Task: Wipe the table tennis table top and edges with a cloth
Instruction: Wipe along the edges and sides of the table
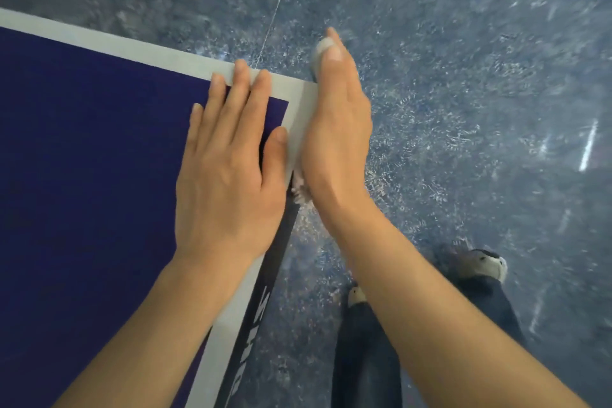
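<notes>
Two hands of mine meet at the table's (82,159) corner, which sits just above the middle of the frame. My left hand (228,169) lies flat on the dark blue top, palm down, fingers spread and holding nothing, with the fingertips (241,67) reaching onto the white border line (109,43) near the corner and the thumb along the side line. My right hand (334,129) is turned on edge and pressed against the table's side at that corner, fingers wrapped over the cloth (302,189). Only scraps of the cloth show: a pale fuzzy bit under the heel of the hand at frame centre, and a greyish bit by the fingertips higher up. Below my hands, the dark side edge (265,295) runs toward the lower middle, with white lettering too blurred to read. To the lower right are my dark trouser legs (364,358) and shoes (486,265) on the speckled blue floor (480,76).
</notes>
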